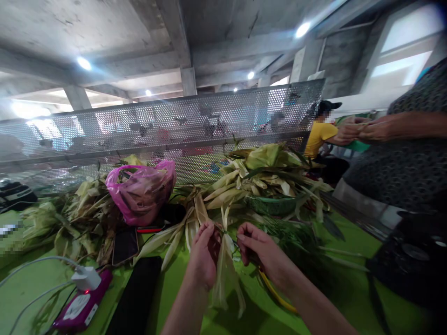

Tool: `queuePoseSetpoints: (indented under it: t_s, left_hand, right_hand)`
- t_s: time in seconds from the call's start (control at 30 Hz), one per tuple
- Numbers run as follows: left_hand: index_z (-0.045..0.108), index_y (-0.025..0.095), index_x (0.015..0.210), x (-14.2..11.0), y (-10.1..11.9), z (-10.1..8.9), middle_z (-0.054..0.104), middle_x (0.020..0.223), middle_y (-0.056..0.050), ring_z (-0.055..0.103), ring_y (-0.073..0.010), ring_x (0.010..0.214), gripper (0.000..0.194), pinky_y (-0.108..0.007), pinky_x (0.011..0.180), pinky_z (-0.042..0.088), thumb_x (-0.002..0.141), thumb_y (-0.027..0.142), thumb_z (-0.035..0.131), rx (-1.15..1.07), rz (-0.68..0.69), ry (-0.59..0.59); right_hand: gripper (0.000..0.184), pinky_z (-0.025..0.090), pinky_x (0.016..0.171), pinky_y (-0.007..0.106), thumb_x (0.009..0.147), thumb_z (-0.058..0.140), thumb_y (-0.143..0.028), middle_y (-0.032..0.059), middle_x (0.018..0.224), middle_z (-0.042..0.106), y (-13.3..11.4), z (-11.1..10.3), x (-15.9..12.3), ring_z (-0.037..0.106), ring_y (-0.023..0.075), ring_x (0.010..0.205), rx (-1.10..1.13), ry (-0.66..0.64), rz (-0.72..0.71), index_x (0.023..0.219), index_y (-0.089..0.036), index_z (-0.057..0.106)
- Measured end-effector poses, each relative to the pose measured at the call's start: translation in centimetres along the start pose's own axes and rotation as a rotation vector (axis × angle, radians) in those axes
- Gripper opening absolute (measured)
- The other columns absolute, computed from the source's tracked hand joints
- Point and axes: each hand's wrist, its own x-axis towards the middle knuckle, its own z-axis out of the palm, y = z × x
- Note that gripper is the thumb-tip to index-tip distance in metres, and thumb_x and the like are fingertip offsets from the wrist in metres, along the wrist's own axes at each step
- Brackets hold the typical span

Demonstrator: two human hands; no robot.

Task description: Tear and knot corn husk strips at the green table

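Note:
My left hand [206, 253] is closed around the upper part of a small bundle of pale corn husks [226, 274]. The bundle's loose strips spread down toward me over the green tabletop [188, 302]. Just right of it is my right hand [256, 246], fingers curled in a pinch near the bundle's narrow tied-looking middle. Whatever those fingertips hold is too small to make out. Beyond my hands lies a big heap of dry corn husks [226, 195], partly in a green basket [272, 205]. Under my right forearm shows a curved yellow band [277, 295].
On the left are a pink plastic bag [146, 195], a phone [125, 245], a purple power strip [82, 304] and a long black object [136, 298]. Dark green feathery stalks [296, 237] lie right. A perforated metal screen [195, 135] stands behind; a person [391, 167] stands at right.

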Motion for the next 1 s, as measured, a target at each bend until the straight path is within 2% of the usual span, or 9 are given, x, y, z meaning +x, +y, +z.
queuePoseSetpoints:
  t_s: [0.1, 0.23, 0.4, 0.5, 0.6, 0.67, 0.83, 0.93, 1.0]
  left_hand:
    - [0.054, 0.019, 0.075, -0.2, 0.3, 0.2, 0.061, 0.081, 0.001, 0.054, -0.0096, 0.068, 0.024, -0.02, 0.064, 0.043, 0.068, 0.027, 0.076, -0.181, -0.059, -0.043]
    - [0.051, 0.019, 0.073, -0.6, 0.5, 0.6, 0.054, 0.074, 0.004, 0.046, -0.0069, 0.059, 0.026, -0.018, 0.058, 0.037, 0.07, 0.029, 0.074, -0.128, -0.039, -0.101]
    - [0.051, 0.018, 0.072, -0.6, 0.3, 0.7, 0.047, 0.068, 0.005, 0.041, -0.0075, 0.06, 0.024, -0.018, 0.058, 0.034, 0.072, 0.028, 0.072, -0.072, 0.043, -0.052]
    - [0.052, 0.018, 0.072, -0.3, 0.3, 0.1, 0.047, 0.068, 0.004, 0.04, -0.0086, 0.061, 0.022, -0.019, 0.06, 0.034, 0.076, 0.03, 0.069, 0.026, 0.078, -0.052]
    - [0.057, 0.018, 0.077, -0.1, 0.6, -0.3, 0.049, 0.072, 0.002, 0.043, -0.0112, 0.068, 0.018, -0.021, 0.066, 0.036, 0.082, 0.034, 0.064, 0.221, 0.143, -0.099]
    - [0.06, 0.019, 0.078, -0.3, 0.9, -0.1, 0.051, 0.08, -0.001, 0.046, -0.0133, 0.076, 0.017, -0.022, 0.07, 0.038, 0.082, 0.035, 0.064, 0.33, 0.206, -0.138]
    - [0.068, 0.018, 0.071, -0.8, 1.2, 0.5, 0.051, 0.094, -0.006, 0.05, -0.0198, 0.091, 0.018, -0.026, 0.079, 0.041, 0.073, 0.035, 0.073, 0.514, 0.288, -0.213]
    - [0.071, 0.02, 0.084, -0.5, 1.1, 0.2, 0.054, 0.099, -0.006, 0.051, -0.0202, 0.095, 0.02, -0.026, 0.081, 0.041, 0.071, 0.034, 0.076, 0.557, 0.34, -0.139]
    - [0.067, 0.021, 0.092, -0.2, 0.8, -0.2, 0.056, 0.094, -0.004, 0.052, -0.0175, 0.086, 0.027, -0.025, 0.074, 0.04, 0.071, 0.037, 0.075, 0.536, 0.318, -0.048]
  right_hand:
    - [0.018, 0.026, 0.044, 0.022, 0.074, 0.067, -0.031, -0.007, 0.06, 0.043, -0.2, 0.0, 0.0, 0.034, 0.0076, 0.046, -0.07, 0.025, -0.039, 0.083, -0.021, 0.055]
    - [0.017, 0.02, 0.043, 0.023, 0.072, 0.063, -0.029, -0.0057, 0.061, 0.042, -0.1, 0.3, -0.1, 0.028, 0.0083, 0.047, -0.056, 0.059, -0.062, 0.086, -0.022, 0.057]
    - [0.009, 0.025, 0.047, 0.023, 0.064, 0.057, -0.019, -0.0038, 0.063, 0.044, 0.2, 0.4, -0.1, 0.032, 0.0095, 0.051, 0.0, 0.088, -0.076, 0.072, -0.021, 0.054]
    - [0.01, 0.026, 0.047, 0.023, 0.067, 0.057, -0.018, -0.0038, 0.062, 0.045, 0.4, 0.1, 0.0, 0.034, 0.0101, 0.052, -0.032, 0.083, -0.055, 0.076, -0.021, 0.059]
    - [0.02, 0.029, 0.05, 0.024, 0.074, 0.061, -0.024, -0.0049, 0.059, 0.043, 0.7, 0.2, 0.3, 0.038, 0.0122, 0.054, -0.186, 0.088, -0.105, 0.093, -0.023, 0.067]
    - [0.023, 0.031, 0.052, 0.025, 0.074, 0.066, -0.03, -0.0049, 0.058, 0.043, 0.8, 0.5, 0.4, 0.039, 0.0132, 0.056, -0.286, 0.083, -0.174, 0.095, -0.023, 0.069]
    - [0.021, 0.036, 0.056, 0.027, 0.072, 0.069, -0.041, -0.0011, 0.066, 0.055, 0.8, 1.3, 0.3, 0.046, 0.0157, 0.061, -0.345, 0.07, -0.274, 0.077, -0.021, 0.067]
    - [0.016, 0.037, 0.057, 0.027, 0.074, 0.067, -0.037, -0.0007, 0.065, 0.056, 0.6, 1.0, 0.1, 0.047, 0.016, 0.062, -0.323, 0.141, -0.28, 0.072, -0.021, 0.066]
    - [0.014, 0.038, 0.058, 0.026, 0.075, 0.067, -0.035, -0.0009, 0.066, 0.058, 0.5, 0.7, 0.0, 0.048, 0.0155, 0.062, -0.275, 0.189, -0.27, 0.077, -0.021, 0.067]
